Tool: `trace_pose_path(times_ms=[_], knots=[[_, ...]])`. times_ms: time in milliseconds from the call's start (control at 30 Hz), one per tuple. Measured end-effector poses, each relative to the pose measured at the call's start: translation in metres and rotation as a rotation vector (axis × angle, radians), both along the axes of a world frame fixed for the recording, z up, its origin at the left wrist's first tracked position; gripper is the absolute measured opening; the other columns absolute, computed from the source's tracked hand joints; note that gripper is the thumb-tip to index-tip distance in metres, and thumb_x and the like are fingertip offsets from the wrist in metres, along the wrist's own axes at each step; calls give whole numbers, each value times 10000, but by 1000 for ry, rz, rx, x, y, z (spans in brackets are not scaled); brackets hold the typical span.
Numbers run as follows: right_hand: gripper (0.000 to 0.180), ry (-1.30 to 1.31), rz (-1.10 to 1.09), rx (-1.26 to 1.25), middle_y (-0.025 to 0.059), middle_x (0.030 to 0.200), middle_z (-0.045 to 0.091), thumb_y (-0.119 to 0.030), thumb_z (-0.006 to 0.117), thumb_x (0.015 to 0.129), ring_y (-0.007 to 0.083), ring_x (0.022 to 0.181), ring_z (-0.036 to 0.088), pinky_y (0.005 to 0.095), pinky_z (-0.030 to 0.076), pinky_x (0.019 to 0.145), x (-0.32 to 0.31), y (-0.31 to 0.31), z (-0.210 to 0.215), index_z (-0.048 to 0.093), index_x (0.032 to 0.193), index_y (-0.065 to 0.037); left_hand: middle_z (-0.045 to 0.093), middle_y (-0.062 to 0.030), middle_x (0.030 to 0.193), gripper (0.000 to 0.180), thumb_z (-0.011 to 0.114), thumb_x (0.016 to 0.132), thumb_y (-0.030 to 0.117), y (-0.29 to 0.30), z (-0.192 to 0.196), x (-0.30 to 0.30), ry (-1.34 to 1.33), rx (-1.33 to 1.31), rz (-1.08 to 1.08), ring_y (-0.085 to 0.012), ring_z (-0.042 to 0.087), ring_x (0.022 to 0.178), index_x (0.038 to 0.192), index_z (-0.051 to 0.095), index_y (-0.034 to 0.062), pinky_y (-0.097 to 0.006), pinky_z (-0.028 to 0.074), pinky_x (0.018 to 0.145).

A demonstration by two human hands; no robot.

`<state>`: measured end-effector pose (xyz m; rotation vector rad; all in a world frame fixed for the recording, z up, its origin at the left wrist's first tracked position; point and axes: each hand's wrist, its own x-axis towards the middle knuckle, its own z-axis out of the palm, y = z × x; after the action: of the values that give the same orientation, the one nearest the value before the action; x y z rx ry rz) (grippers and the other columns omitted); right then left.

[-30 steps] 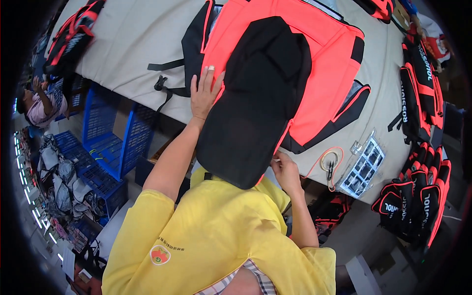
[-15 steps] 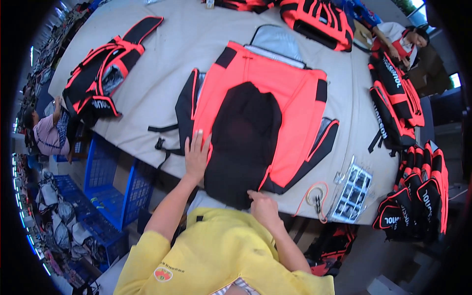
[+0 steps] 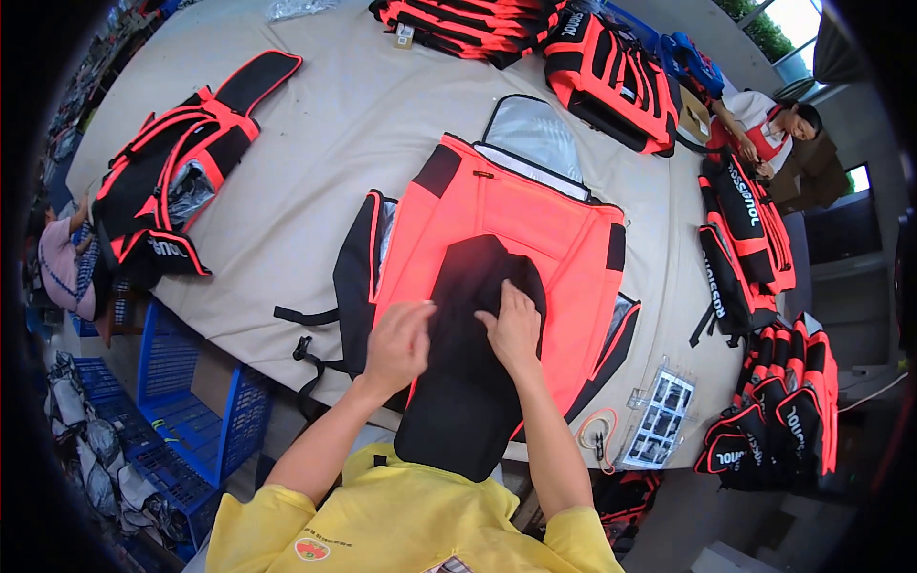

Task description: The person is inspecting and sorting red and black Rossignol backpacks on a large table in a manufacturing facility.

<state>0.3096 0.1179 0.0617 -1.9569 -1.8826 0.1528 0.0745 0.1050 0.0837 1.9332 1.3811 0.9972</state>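
Note:
A coral-and-black backpack (image 3: 573, 234) lies on the cloth-covered table in front of me, its silver-lined flap (image 3: 535, 138) spread at the far end. Over its middle rests a long black fabric piece (image 3: 463, 382), rumpled at its far end and hanging past the table's near edge. Above that piece's left side is my left hand (image 3: 399, 349), fingers loosely bent and holding nothing I can see. My right hand (image 3: 514, 329) lies on the rumpled part, fingers stretched and thumb apart. Black straps (image 3: 310, 315) trail from the bag's left side.
Another coral-and-black backpack (image 3: 181, 172) lies at the left. More bags are stacked at the far side (image 3: 611, 81) and right (image 3: 750, 229). Near the right edge sit a sheet of small dark-and-white panels (image 3: 661, 417) and an orange cord (image 3: 600, 435). Blue crates (image 3: 196, 401) stand lower left. Two people work nearby.
My right hand has moved from the black piece's near right corner up onto its far part. My left hand has come off the bag's left side, fingers now bent. The view has shifted.

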Motion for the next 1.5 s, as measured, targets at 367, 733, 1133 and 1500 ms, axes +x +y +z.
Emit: trace_pose_path(times_ms=[367,733,1133,1500], knots=[[236,1458,-290,35,-90,633,368,-272,579,1123,20,490,325,216,334,443,96,66,200,612,954,-111,653,-91,1315,309,743,922,246,11,-26,4,233,44,-540,-290,572,1306,1206,723,125,-503,418,1134],[363,249,-215,-553,323,1132,706,-113,640,925,497,1134,667,559,544,979,22,21,-6,660,1263,18,687,-14,1054,170,718,807,145,-24,8,-17,76,218,-670,-227,631,1132,972,745,117,-469,480,1016],[408,-7,287,-171,94,835,612,-165,862,646,302,763,640,448,518,659,-45,-38,166,700,1012,-89,629,-204,1234,400,664,753,2,6,55,-29,-340,145,-29,-400,621,1094,1152,636,-10,-500,502,977],[286,471,360,-282,101,990,766,-176,789,885,279,901,728,380,574,816,-91,-90,165,748,1103,5,679,-86,1193,258,722,880,104,-6,-11,6,98,-11,-611,-275,624,1173,1130,721,39,-436,451,1030]])
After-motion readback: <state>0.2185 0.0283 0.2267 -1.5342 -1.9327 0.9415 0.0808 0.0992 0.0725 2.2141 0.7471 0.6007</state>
